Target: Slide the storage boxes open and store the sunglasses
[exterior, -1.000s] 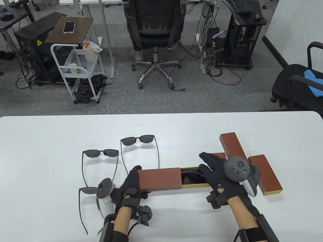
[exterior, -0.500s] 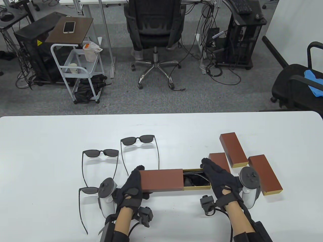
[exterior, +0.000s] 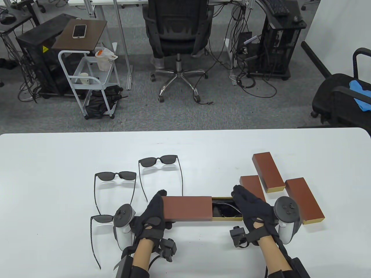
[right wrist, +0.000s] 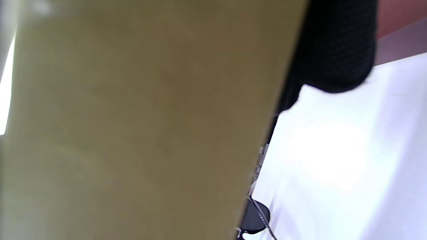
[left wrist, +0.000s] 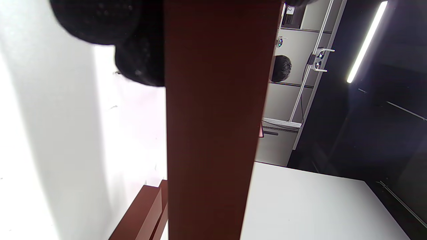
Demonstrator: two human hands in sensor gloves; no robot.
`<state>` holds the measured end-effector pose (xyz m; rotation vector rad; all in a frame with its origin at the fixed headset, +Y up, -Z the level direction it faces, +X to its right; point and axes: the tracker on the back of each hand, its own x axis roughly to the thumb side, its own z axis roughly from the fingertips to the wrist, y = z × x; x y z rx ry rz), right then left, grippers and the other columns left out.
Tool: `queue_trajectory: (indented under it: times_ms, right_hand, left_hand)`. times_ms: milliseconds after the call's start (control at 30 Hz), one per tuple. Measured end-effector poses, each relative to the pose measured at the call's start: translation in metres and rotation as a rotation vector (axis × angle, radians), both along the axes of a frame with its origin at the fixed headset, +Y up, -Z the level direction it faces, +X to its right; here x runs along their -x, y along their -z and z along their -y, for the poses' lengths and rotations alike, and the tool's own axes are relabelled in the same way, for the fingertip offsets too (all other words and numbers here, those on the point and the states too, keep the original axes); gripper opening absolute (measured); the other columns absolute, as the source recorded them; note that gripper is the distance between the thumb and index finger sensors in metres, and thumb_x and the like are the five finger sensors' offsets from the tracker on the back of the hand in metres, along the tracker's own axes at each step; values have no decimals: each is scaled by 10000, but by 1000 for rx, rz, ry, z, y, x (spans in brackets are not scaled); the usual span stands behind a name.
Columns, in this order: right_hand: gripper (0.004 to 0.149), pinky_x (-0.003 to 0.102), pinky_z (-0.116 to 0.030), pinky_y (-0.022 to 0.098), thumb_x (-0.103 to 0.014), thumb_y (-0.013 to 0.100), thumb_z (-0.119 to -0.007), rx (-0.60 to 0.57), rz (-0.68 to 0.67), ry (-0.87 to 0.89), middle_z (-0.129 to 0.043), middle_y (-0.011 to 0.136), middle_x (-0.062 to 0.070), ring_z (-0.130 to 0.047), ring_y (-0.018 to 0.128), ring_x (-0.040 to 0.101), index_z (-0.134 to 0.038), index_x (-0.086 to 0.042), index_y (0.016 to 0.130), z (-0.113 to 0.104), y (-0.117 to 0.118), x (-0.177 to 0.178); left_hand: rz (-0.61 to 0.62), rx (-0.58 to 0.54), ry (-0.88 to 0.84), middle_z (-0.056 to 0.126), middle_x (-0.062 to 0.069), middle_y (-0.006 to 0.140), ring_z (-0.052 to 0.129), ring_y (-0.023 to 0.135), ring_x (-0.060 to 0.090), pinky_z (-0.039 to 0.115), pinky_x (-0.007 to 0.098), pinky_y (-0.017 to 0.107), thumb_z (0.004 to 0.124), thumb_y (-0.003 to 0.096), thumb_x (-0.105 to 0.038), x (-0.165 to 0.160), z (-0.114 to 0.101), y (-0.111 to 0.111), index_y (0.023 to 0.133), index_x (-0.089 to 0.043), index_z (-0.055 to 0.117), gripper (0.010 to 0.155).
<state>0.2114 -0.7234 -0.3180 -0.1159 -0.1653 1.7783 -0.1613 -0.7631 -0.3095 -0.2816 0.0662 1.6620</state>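
A brown box sleeve (exterior: 187, 208) lies near the table's front, gripped at its left end by my left hand (exterior: 155, 210). Its gold drawer (exterior: 227, 218) sticks out a little to the right with dark sunglasses (exterior: 227, 210) inside. My right hand (exterior: 246, 202) grips the drawer's right end. The left wrist view is filled by the brown sleeve (left wrist: 213, 120), the right wrist view by the gold drawer wall (right wrist: 140, 120). Three more sunglasses lie open on the table: one pair (exterior: 158, 161) at centre, one (exterior: 116, 175) left of it, one (exterior: 101, 219) beside my left hand.
Three shut brown boxes lie to the right: (exterior: 268, 172), (exterior: 304, 200) and a smaller-looking one (exterior: 251, 185) partly behind my right hand. Beyond the white table (exterior: 58, 173) stand an office chair (exterior: 178, 34) and a cart (exterior: 87, 75).
The gold drawer has slid leftward into the sleeve, leaving less of the sunglasses showing. My right hand turned from flat above the drawer to a grip on its right end.
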Motion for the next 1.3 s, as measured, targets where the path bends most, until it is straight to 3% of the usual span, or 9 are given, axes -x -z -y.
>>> queue_trajectory:
  times_ms: [100,200,567,700,1067,1200,1300]
  right_hand:
    - [655,469,-782,538,-566,365,-744,-73,-98,88,-679,962,155,-806,792,388,-610,-228,909,1,-2,7]
    - [789,495,-639,646,-653,352,-675,-98,-169,151,-460,1045,154,-580,914,414,-434,-218,965,1,-4,15]
    - [890,500,-383,717,-770,341,-528,-72,-399,190,-119,1070,82,-208,977,360,-174,-251,971,4,-6,33]
    - [903,503,-352,717,-784,338,-517,-41,-454,157,-82,1065,71,-169,975,350,-137,-257,966,6,-6,38]
    - [906,517,-318,718,-790,338,-502,-51,-491,101,-33,1055,76,-130,971,355,-79,-277,954,7,-8,51]
    - [879,547,-385,711,-718,355,-645,-96,-453,88,-185,1081,120,-240,977,404,-229,-260,980,3,-9,48]
    - [822,552,-512,694,-643,334,-782,-195,-457,-66,-371,1084,125,-430,978,414,-400,-297,975,-9,-10,45]
  left_hand:
    - [-17,14,-36,845,93,834,939,540,255,806,418,365,481,509,-606,-2,-1,-2,1128,-240,438,720]
    - [-35,15,-52,854,97,836,946,537,260,812,419,364,486,513,-606,-7,-5,-4,1126,-235,446,718]
    - [83,29,-40,838,97,881,957,585,262,823,421,378,489,519,-602,-25,-12,-7,1128,-207,390,733]
    - [161,65,-63,828,110,897,956,602,276,822,434,392,485,523,-595,-31,-9,-7,1129,-188,354,741]
    - [201,63,-68,767,113,943,915,668,288,798,453,446,474,525,-590,-41,-6,-8,1134,-211,293,740]
    - [186,33,-46,773,94,926,907,657,276,789,448,451,490,529,-602,-36,-8,-6,1139,-231,302,738]
    - [123,-13,-14,827,94,881,931,607,272,799,443,424,561,530,-630,-28,-9,-4,1137,-269,403,724]
